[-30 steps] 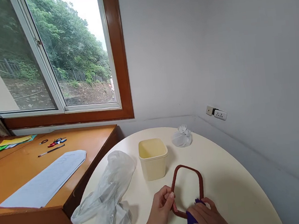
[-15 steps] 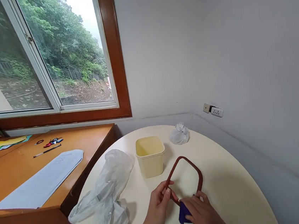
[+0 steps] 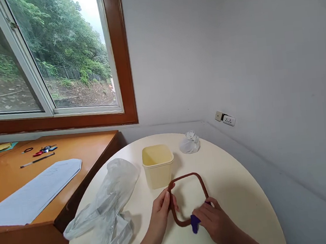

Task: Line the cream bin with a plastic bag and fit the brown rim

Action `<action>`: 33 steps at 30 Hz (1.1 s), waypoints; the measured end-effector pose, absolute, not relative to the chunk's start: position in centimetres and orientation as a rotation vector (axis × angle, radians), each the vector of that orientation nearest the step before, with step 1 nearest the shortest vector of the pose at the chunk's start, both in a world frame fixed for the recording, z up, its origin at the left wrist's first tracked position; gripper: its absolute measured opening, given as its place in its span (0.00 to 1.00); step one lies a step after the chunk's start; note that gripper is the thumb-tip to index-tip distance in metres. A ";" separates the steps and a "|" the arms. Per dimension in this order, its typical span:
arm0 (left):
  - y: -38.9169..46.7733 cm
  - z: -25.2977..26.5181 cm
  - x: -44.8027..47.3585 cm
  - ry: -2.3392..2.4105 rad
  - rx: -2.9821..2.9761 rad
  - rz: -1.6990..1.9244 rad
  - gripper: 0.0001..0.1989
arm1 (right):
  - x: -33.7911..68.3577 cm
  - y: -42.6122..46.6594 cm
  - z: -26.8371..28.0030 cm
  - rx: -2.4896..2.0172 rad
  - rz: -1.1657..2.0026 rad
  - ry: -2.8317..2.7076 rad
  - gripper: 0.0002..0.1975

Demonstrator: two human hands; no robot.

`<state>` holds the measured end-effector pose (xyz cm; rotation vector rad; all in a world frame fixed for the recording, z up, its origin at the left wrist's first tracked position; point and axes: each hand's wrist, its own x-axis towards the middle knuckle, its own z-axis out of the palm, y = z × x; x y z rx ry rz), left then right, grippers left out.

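My left hand (image 3: 160, 211) is closed on the left side of a brown frame (image 3: 202, 185), a rounded square with an open middle. The frame is held up above the round table, just in front of the yellow container. In my right hand (image 3: 215, 221) is a purple cloth (image 3: 195, 224), bunched against the frame's lower right corner. Part of the cloth and that corner are hidden under my fingers.
A square yellow container (image 3: 159, 176) stands open on the cream round table (image 3: 240, 195). A crumpled plastic bag (image 3: 118, 181) lies left of it, and a knotted white bag (image 3: 189, 143) sits behind. Paper (image 3: 36, 191), a pen (image 3: 37, 160) and scissors (image 3: 44, 150) lie on the wooden desk.
The frame has turned counterclockwise in my hands, with its left side now steeper. My left hand has moved up and left with it. The whole view has shifted slightly to the right.
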<state>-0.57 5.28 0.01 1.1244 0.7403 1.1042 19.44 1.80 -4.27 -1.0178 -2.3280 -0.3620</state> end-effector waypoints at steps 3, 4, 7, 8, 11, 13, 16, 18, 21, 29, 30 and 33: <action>4.8 -0.2 0.0 0.656 1.048 1.047 0.26 | 18.6 1.7 -4.6 -1.054 -0.346 -2.222 0.11; 4.8 -0.2 0.1 0.650 1.039 1.045 0.27 | 18.4 1.7 -4.7 -1.060 -0.341 -2.210 0.11; 5.2 -0.3 0.0 0.697 1.039 1.097 0.28 | 18.3 1.8 -4.6 -1.042 -0.345 -2.249 0.10; 5.4 -0.4 -0.1 0.720 1.048 1.116 0.28 | 18.4 1.8 -4.6 -1.022 -0.357 -2.281 0.10; 5.9 -0.4 -0.6 0.797 1.095 1.152 0.29 | 19.2 2.0 -4.7 -0.918 -0.420 -2.370 0.10; 6.1 -0.4 -0.8 0.839 1.120 1.154 0.29 | 19.7 2.1 -4.9 -0.862 -0.452 -2.392 0.10; 6.0 -0.3 -0.9 0.832 1.087 1.155 0.27 | 19.8 2.2 -5.4 -0.847 -0.438 -2.373 0.13; 5.7 -0.1 -0.7 0.756 1.029 1.157 0.24 | 19.2 2.2 -5.5 -0.880 -0.396 -2.339 0.13; 5.2 0.2 -0.3 0.624 0.966 1.145 0.23 | 17.9 2.0 -5.3 -0.971 -0.337 -2.291 0.09; 5.8 0.0 -0.6 0.700 0.920 1.170 0.16 | 18.1 2.2 -4.7 -0.890 -0.388 -2.334 0.13; 5.9 0.0 -0.8 0.717 0.916 1.167 0.15 | 18.6 2.3 -4.6 -0.877 -0.431 -2.314 0.14; 6.1 0.0 -1.0 0.720 0.896 1.147 0.15 | 20.2 2.0 -3.6 -0.872 -0.569 -2.300 0.16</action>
